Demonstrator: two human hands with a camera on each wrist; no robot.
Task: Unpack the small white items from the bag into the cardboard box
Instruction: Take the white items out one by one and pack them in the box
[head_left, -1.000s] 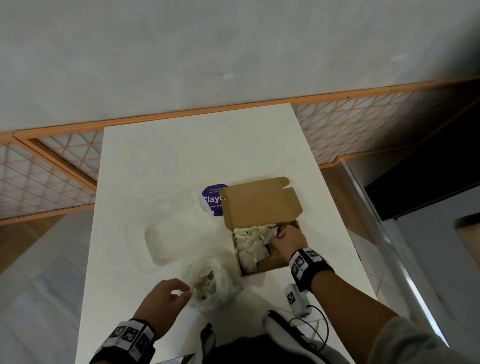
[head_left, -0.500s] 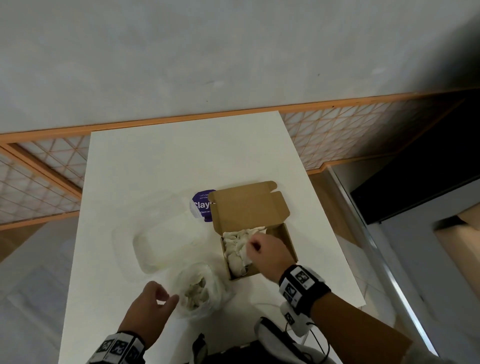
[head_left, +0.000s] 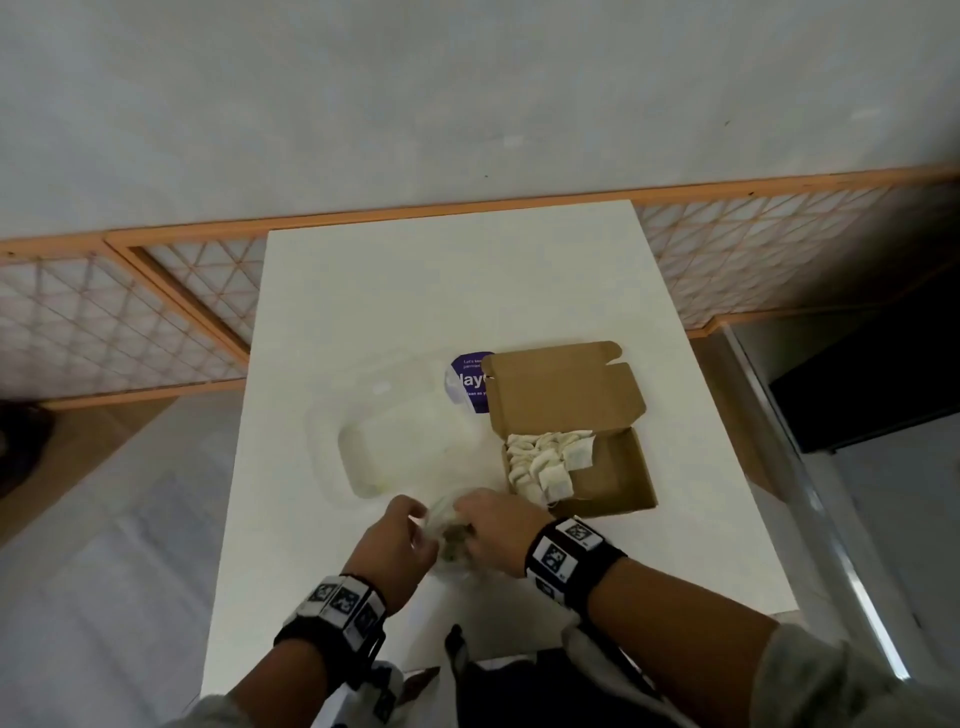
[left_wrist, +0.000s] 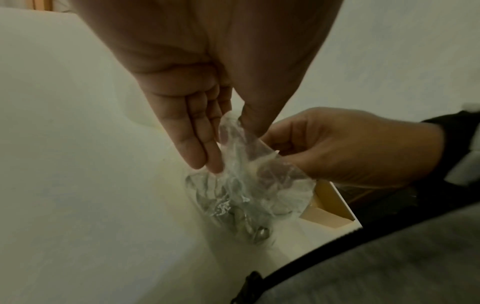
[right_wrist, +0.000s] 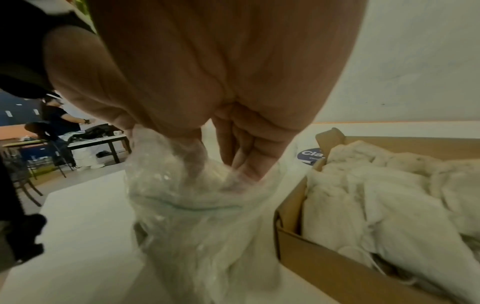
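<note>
Head view steeply down over table (head_left: 467, 291); both wrist views close, sharing bag (left_wrist: 241, 185).

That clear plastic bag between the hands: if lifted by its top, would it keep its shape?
Probably not. The bag looks thin and crumpled, so it likely sags. The left hand pinches its rim easily, suggesting it is light. The few items inside would probably slump downward.

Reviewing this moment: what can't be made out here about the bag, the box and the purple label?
- Bag contents, head view: covered by left hand and right hand.
- Right fingertips, right wrist view: inside crinkled plastic.
- Purple label text, head view: half behind cardboard box lid.
- Item count: overlapping.
</note>
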